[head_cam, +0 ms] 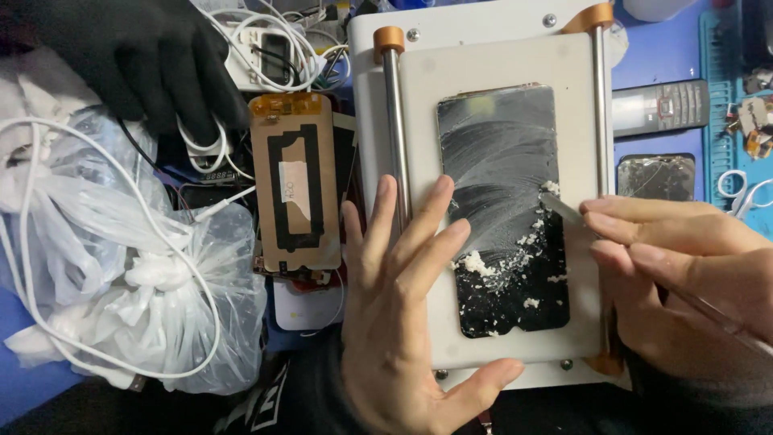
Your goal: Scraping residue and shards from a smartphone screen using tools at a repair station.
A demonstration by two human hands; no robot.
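A dark phone screen panel [499, 161] smeared with white residue lies on the pale plate of a screen-separator machine [491, 64]. White crumbs of glue [477, 263] have gathered on its lower half. My left hand [403, 322] lies flat and open on the plate's left side, fingertips touching the panel's left edge. My right hand [676, 274] pinches a thin clear scraper [564, 211] whose tip rests on the panel's right edge.
A tan phone back part [294, 185] with a black frame lies left of the machine. Clear plastic bags [121, 274] and white cables [48, 322] fill the left side. A keypad phone [660, 106], a cracked screen [656, 177] and scissors [745, 189] sit on the right.
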